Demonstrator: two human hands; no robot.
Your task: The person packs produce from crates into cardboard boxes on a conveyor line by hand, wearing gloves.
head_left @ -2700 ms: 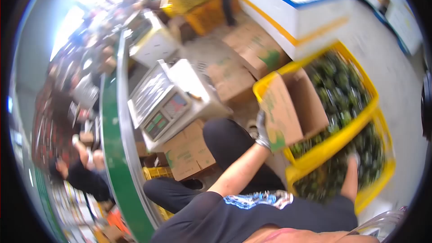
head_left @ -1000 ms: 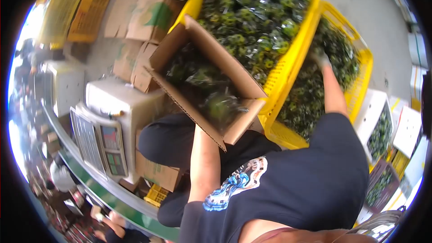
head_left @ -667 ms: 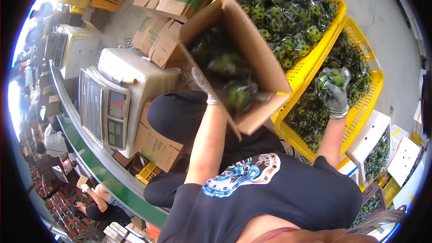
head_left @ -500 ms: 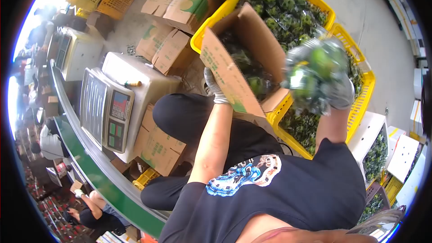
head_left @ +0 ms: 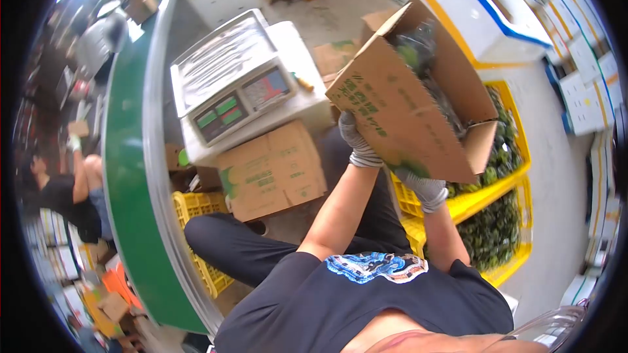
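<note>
An open cardboard box (head_left: pixel 409 108) with green print is tilted in front of my chest. Bagged green produce (head_left: pixel 418 52) shows inside it. My left hand (head_left: pixel 358 140), in a grey knit glove, grips the box's near lower side. My right hand (head_left: pixel 424 189), gloved too, holds the box from below at its lower corner, some fingers hidden by it. Behind the box, to the right, stands a yellow crate (head_left: pixel 517 131) filled with dark green bagged produce, beside a second yellow crate (head_left: pixel 523 229) with more of it.
A scale (head_left: pixel 229 85) sits on a white foam box at the left, with a flattened-looking carton (head_left: pixel 275 170) below. A green conveyor (head_left: pixel 131 176) with a metal rail runs along the left. A white foam box (head_left: pixel 484 13) stands behind. Another person (head_left: pixel 72 189) sits beyond the conveyor.
The bagged produce has left my right hand, which now holds the box. The box is raised off the crates and tilted. My view has turned, shifting the scale and conveyor rightward.
</note>
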